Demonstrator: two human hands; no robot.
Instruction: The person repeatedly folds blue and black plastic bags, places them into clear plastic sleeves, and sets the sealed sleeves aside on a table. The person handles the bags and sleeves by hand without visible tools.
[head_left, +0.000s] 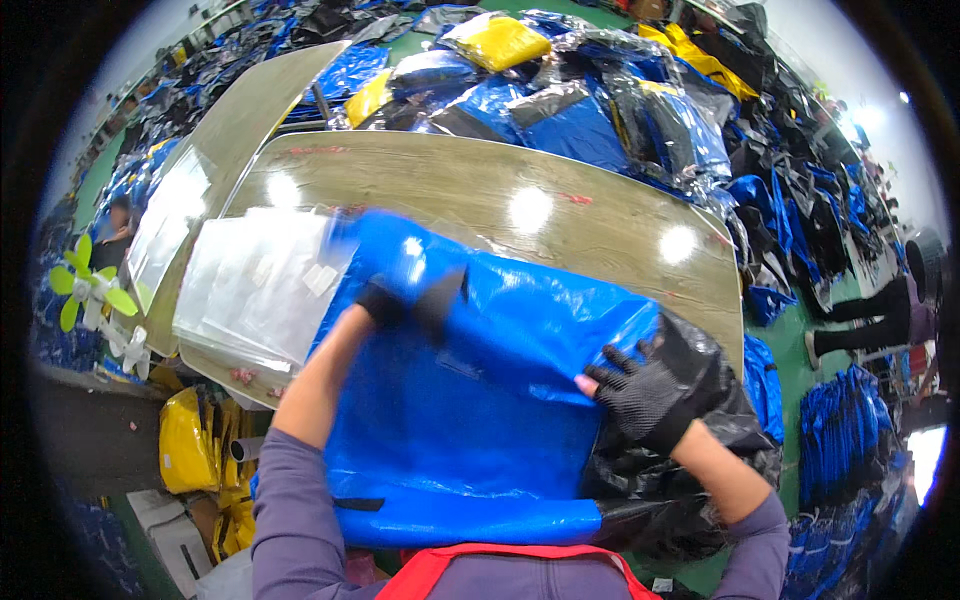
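Note:
A large glossy blue plastic sheet or bag (450, 400) with a black section (690, 360) on its right lies folded across the table in front of me. My right hand (645, 395), in a black textured glove with a bare thumb tip, rests spread where blue meets black. At the upper left of the blue piece is my left hand (380, 303), gloved in black and smeared by motion; its fingers cannot be made out. A small dark blurred patch (440, 305) shows beside it. The rolled near edge carries a short black strip (358, 504).
Clear plastic bags (255, 285) are stacked on the wood-patterned table (400, 170), left of the blue piece. Packed blue and yellow bundles (570, 120) heap behind it. A green-bladed fan (90, 285) stands left; yellow pieces (190, 440) sit below. A person (890, 310) stands far right.

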